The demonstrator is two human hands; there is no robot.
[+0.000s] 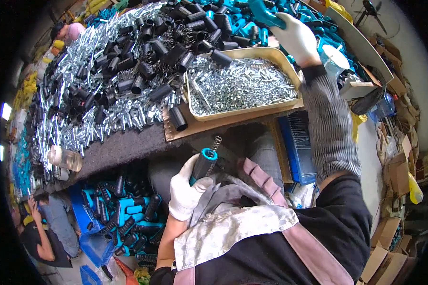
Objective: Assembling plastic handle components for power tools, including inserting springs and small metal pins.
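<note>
My left hand, in a white glove, is closed around a black cylindrical handle with a teal collar, held over my lap. A bare coil spring sticks up out of its top end. Far across the bench, my gloved right hand is closed on a teal plastic part at the edge of a pile of teal parts. Below that hand stands a cream tray filled with small metal pieces. Loose black sleeves and springs lie heaped left of the tray.
Shiny metal rods cover the bench's left side, beside a clear bottle. On the floor at left, a blue crate holds black-and-teal handles. Cardboard boxes line the right. Other people sit along the left.
</note>
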